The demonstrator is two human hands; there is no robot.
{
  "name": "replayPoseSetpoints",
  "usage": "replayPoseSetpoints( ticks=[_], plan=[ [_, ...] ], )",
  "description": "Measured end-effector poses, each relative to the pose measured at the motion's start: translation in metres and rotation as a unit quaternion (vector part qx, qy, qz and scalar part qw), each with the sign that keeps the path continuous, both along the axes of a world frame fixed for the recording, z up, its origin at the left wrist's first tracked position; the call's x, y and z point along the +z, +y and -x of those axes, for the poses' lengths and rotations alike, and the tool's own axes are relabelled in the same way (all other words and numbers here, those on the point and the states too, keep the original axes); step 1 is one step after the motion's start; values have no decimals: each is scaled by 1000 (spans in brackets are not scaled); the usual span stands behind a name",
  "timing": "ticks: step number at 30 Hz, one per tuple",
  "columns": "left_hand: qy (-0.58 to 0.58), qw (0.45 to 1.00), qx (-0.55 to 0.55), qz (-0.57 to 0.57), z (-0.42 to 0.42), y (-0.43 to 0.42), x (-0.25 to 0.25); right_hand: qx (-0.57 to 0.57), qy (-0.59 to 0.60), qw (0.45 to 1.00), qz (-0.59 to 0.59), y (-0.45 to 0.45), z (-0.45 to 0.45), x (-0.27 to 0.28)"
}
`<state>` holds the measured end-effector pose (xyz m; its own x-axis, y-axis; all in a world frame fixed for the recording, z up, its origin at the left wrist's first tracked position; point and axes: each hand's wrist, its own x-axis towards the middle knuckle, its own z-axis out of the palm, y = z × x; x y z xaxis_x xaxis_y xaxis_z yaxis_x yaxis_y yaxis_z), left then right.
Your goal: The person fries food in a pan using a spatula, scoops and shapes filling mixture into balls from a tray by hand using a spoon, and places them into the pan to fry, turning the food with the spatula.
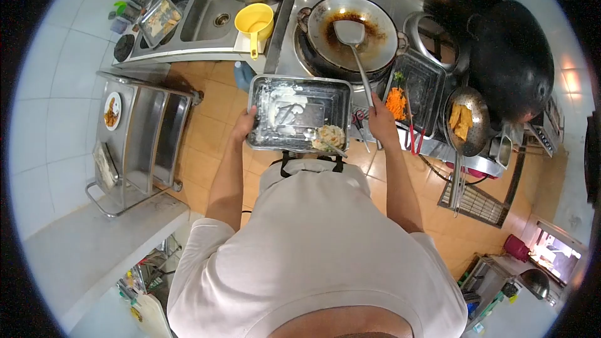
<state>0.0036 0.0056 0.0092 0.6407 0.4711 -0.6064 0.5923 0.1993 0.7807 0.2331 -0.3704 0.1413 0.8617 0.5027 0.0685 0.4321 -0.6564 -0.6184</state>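
My left hand [245, 124] grips the left side of a rectangular metal tray [341, 97] in front of my waist. White paste [285, 107] is smeared inside it. A heap of pale shredded food [329, 136] lies in its near right corner, with a spoon [338, 150] or similar utensil sticking out. My right hand [382, 123] is closed around the long handle of a wok spatula [350, 33]. Its blade rests in a wok [317, 22] with brown residue on the stove. The fingertips of both hands are partly hidden.
Right of the wok stands a dark tray [431, 75] with shredded carrot [396, 102] and red-handled tongs [413, 141]. A strainer [477, 138] holds fried yellow pieces. A yellow dipper [255, 20] sits beside the sink [206, 15]. A steel trolley [141, 131] stands on the left.
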Motion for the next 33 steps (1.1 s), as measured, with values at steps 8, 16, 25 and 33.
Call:
replayPoseSetpoints(
  ticks=[8,16,25,33],
  plan=[
    [-23,1000,-9,-5,3,1,-2,-41,94,992,73,8,2,24],
    [-15,1000,-9,-18,1,-2,3,-4,72,990,118,7,-2,22],
    [-43,999,-6,4,0,-2,5,3,88,986,145,2,-2,42],
    [23,999,-14,-25,-3,1,12,-16,67,994,87,0,1,45]
  ],
)
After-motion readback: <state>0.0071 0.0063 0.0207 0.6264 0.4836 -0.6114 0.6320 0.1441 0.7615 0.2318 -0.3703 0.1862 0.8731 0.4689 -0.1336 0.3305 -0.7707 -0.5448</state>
